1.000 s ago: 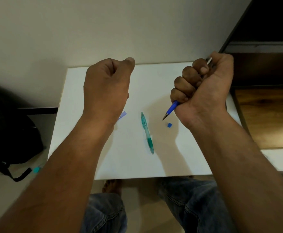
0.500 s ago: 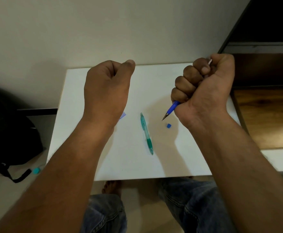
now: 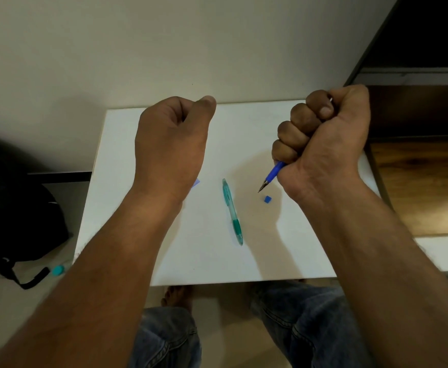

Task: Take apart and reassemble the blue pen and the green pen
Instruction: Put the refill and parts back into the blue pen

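The green pen (image 3: 232, 211) lies whole on the white table (image 3: 217, 261), between my two raised hands. My right hand (image 3: 321, 139) is a fist around the blue pen (image 3: 272, 177), whose blue tip section and metal point stick out below the fist, aimed down-left. A thin pale end of the pen shows above the fist. A small blue piece (image 3: 268, 199) rests on the table just under that point. My left hand (image 3: 171, 139) is a fist held above the table's left part. A pale blue piece (image 3: 196, 183) peeks out from behind its wrist, mostly hidden.
A pale wall stands behind the table. A black bag (image 3: 13, 216) with a strap and a teal cap (image 3: 57, 270) lies on the floor to the left. A dark wooden shelf (image 3: 419, 181) is on the right. My knees in jeans show below the table's near edge.
Both fists stay raised and almost still. The thin end above the right fist shows less than before. The green pen and small blue piece have not moved.
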